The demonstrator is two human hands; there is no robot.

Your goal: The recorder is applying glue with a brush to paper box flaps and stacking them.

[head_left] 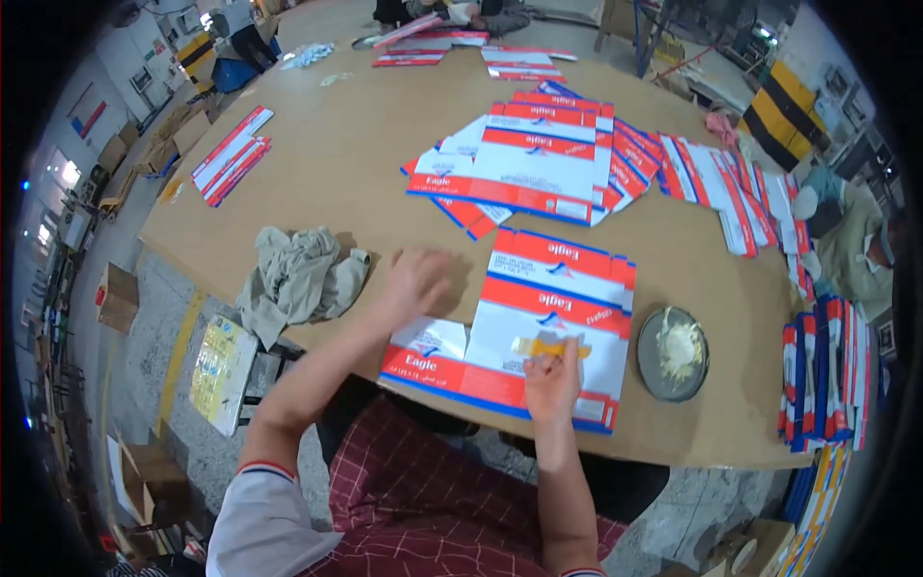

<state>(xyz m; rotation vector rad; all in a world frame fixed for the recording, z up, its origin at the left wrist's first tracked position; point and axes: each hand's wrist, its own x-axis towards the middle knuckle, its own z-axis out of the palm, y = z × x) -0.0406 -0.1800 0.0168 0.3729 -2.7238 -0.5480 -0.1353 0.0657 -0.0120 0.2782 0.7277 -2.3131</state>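
Note:
A flat, unfolded carton blank [548, 308], white with red and blue bands, lies on the table in front of me. My right hand [552, 380] is shut on a small yellowish spreader [546, 346], its tip resting on the blank's white panel. My left hand [418, 279] hovers with spread fingers over the table just left of the blank's upper edge, blurred. A round dark dish of pale paste [673, 351] sits to the right of the blank.
The brown table [346, 144] holds a crumpled grey cloth [298, 279] at my left, a pile of blanks [538, 163] ahead, more blanks [740, 188] fanned right. Folded cartons [825, 385] stand upright at the right edge. Another person [856, 240] sits at far right.

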